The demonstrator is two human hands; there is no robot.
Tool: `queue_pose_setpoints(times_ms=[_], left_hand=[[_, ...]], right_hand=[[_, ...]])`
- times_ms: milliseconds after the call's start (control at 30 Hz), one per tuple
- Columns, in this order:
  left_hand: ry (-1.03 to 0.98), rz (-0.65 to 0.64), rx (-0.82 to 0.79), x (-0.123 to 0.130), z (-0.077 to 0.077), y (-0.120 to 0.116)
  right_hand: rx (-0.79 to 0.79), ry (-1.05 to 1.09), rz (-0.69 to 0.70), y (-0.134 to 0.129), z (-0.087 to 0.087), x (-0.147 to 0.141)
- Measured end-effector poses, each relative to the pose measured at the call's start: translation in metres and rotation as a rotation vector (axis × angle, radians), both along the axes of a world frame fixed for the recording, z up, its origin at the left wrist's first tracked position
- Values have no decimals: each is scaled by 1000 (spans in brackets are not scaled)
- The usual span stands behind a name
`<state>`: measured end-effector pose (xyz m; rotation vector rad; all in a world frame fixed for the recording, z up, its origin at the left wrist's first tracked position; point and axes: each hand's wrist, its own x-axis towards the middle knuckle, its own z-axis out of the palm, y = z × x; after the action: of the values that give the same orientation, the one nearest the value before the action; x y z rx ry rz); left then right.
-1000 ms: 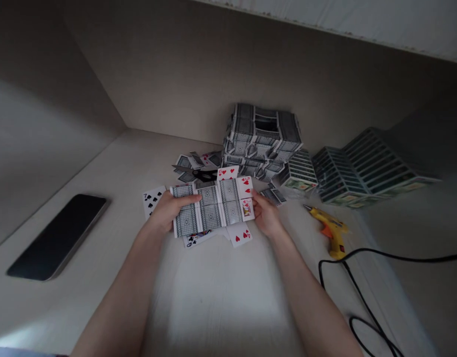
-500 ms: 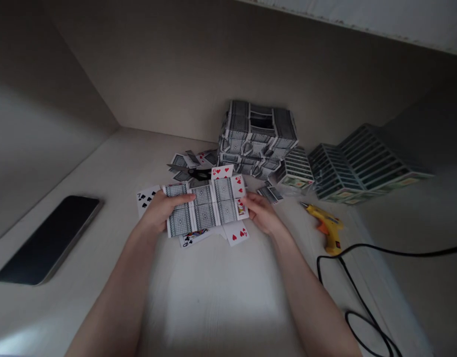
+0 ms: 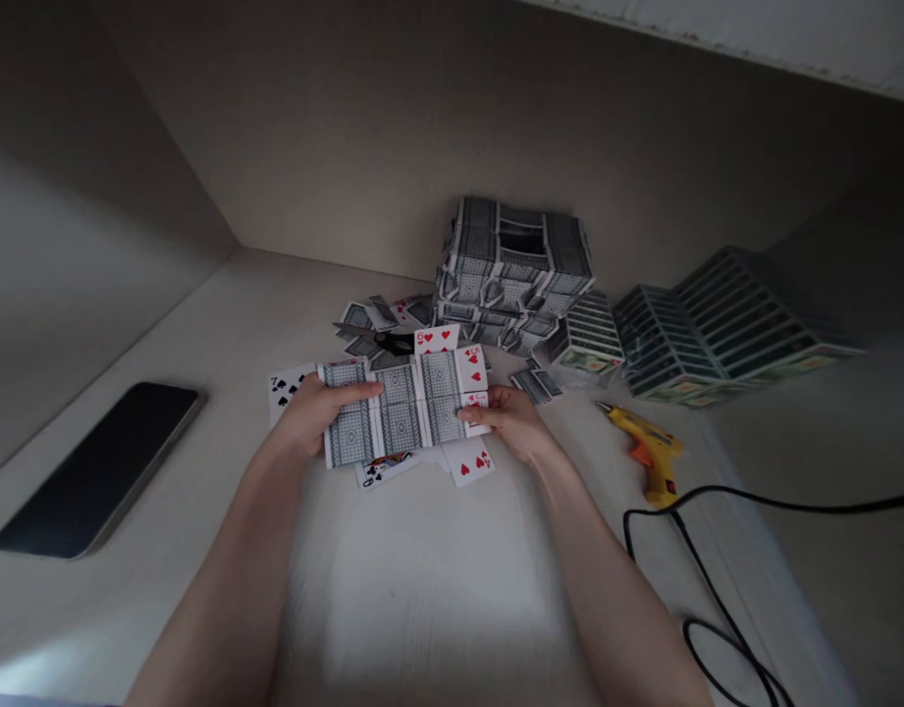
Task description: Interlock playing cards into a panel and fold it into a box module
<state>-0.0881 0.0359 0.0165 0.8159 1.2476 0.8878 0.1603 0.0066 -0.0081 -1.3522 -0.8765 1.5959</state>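
A flat panel of joined playing cards (image 3: 398, 412), mostly patterned backs with red hearts faces at its right end, is held between both hands. My left hand (image 3: 311, 407) grips its left end, thumb on top. At the right end, my right hand (image 3: 511, 420) pinches the hearts cards, thumb over the lower one. Loose cards lie under and around the panel: a seven of spades (image 3: 285, 385) at the left, a queen of clubs (image 3: 384, 471) and a four of hearts (image 3: 470, 462) below. Open black scissors (image 3: 393, 342) lie just behind.
A box-like structure of cards (image 3: 511, 270) stands at the back. Stepped green-and-white card stacks (image 3: 723, 319) are right of it. A yellow glue gun (image 3: 650, 452) with a black cable (image 3: 790, 503) lies at the right, a phone (image 3: 98, 469) at the left.
The card panel has shifted slightly left. My right thumb has moved left, further over the panel's lower right card. My left hand keeps its grip.
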Motion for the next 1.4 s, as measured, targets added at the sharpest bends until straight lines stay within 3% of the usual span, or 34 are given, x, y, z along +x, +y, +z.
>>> queue_pose_setpoints(times_ms=[233,500,933,1400], left_hand=[[14,3,-9,1,3,1],[55,-5,0,1,-2,3],[53,-12,-9,2,2,2],[82,2,-17,2,2,2]], right_hand=[[-9,24,13,0,1,1],[71,224,-65,-1,4,1],[31,317,-7,0,6,10],[81,3,99,-2,2,1]])
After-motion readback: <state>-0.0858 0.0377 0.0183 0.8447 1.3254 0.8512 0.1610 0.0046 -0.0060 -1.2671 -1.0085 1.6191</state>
